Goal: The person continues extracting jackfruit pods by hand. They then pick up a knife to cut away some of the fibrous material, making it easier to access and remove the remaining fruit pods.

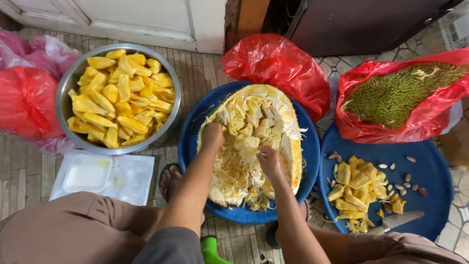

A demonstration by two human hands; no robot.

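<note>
Yellow jackfruit half [254,142] — two hands [212,134] [269,161] inside.

The halved jackfruit [254,142] lies cut side up in the blue basin [190,137], filling most of it from rim to rim. Its pale yellow flesh is stringy and torn, with bulbs set among loose fibres. A thin green rind shows along the edge nearest the basin's far rim.
</note>
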